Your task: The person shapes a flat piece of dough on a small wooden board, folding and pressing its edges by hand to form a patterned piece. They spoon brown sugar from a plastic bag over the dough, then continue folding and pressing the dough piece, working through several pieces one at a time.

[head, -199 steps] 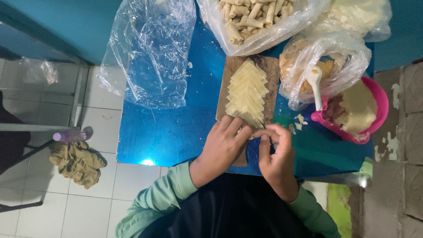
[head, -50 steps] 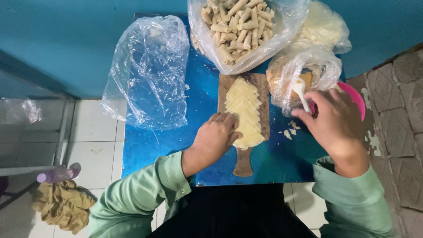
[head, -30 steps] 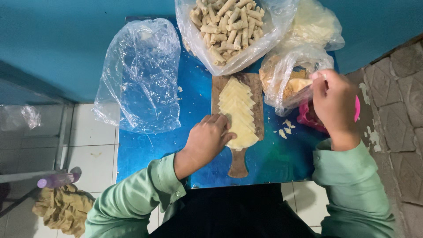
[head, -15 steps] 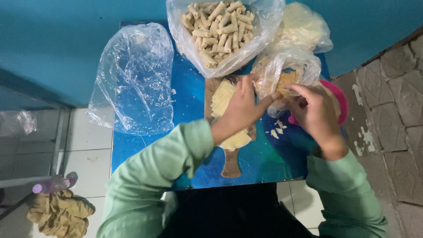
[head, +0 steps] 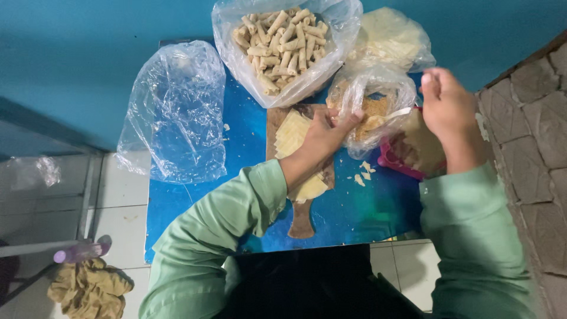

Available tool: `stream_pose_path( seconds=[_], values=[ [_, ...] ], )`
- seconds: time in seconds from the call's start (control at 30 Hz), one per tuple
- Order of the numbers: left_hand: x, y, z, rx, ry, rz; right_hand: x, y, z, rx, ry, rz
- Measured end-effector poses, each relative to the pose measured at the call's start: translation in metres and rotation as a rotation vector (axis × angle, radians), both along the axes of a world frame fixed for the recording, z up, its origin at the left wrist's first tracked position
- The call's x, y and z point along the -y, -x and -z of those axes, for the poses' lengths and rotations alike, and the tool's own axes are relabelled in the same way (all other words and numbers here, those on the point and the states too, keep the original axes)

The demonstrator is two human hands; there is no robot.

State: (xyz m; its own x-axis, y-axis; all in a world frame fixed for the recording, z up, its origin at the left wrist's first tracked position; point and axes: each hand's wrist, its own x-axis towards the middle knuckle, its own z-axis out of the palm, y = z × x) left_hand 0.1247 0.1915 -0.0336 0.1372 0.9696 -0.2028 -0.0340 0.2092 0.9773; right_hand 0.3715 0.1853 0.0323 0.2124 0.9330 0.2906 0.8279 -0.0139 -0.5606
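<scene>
Head view, looking straight down on a small blue table (head: 195,201) in the middle of the frame; the left hand (head: 323,133) reaches up and right across a brown wooden cutting board with a short handle (head: 302,217), its fingers curled and closed on the edge of a crumpled clear plastic bag of golden crumbs (head: 373,106) just right of centre; the right hand (head: 447,109) hovers at the upper right above a pink plastic bowl (head: 397,164), fingers drawn loosely together, and whether it pinches anything I cannot tell; a white strip shows between the crumb bag and that hand, too blurred to name; a stack of pale yellow thin pastry sheets (head: 290,133) lies on the board, partly hidden under the left forearm in its pale green sleeve (head: 224,224); small pale scraps (head: 361,174) lie on the table between board and bowl; at top centre a clear plastic bag filled with tan rolled sticks (head: 283,44) stands open, touching the top end of the board; to its right a clear bag of pale yellow sheets (head: 390,38); at the upper left an empty crumpled clear plastic bag (head: 174,112) rests on the table's left part; at the lower left, on the white tiled floor (head: 118,195), a crumpled mustard-yellow cloth (head: 88,289) sits beside a purple-tipped handle (head: 80,253).
</scene>
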Motion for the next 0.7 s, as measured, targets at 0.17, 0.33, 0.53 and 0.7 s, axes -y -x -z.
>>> stream_pose_path(
  seconds=[0.17, 0.33, 0.53, 0.7],
  values=[
    [-0.001, 0.006, -0.008, -0.018, -0.036, 0.065, 0.008, -0.004, -0.007, -0.047, 0.166, -0.078],
    [-0.001, 0.007, -0.003, -0.072, 0.102, 0.085, 0.030, 0.004, -0.023, -0.002, 0.341, -0.082],
    [-0.010, -0.008, 0.021, 0.277, 0.071, 0.012, 0.011, 0.027, -0.027, -0.248, 0.335, -0.131],
    [-0.035, -0.021, 0.031, 0.918, 0.215, -0.052, -0.026, 0.033, -0.025, -1.202, 0.457, -0.130]
  ],
)
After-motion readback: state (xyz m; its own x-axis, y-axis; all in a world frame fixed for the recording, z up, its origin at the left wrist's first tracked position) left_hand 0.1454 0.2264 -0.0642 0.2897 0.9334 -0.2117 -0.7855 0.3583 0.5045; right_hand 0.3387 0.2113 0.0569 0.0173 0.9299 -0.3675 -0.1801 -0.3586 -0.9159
